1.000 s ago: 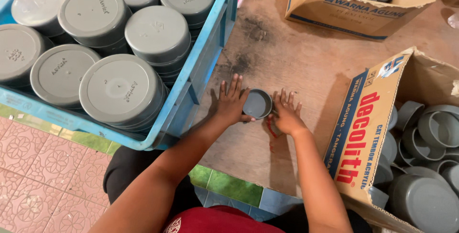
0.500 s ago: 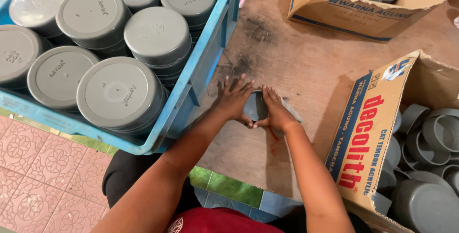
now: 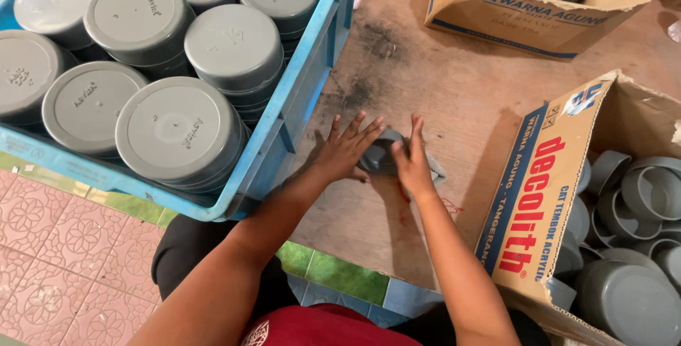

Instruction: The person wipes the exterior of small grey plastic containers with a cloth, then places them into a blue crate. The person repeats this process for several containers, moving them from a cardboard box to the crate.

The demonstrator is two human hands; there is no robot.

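A small grey round cap (image 3: 381, 158) stands on edge on the brown wooden board (image 3: 440, 90), pressed between my two hands. My left hand (image 3: 344, 149) lies flat against its left side with fingers spread. My right hand (image 3: 413, 160) presses on its right side, fingers straight and together. A grey rag or sheet (image 3: 434, 173) peeks out under my right hand. Most of the cap is hidden by my palms.
A blue plastic crate (image 3: 301, 97) at left holds several stacks of larger grey caps (image 3: 177, 129). An open cardboard box (image 3: 560, 197) at right holds several grey caps. Another cardboard box (image 3: 539, 12) with grey parts stands at the back.
The cap lay flat between my hands a second ago; it has been tipped up on edge, and both hands have closed in against its sides.
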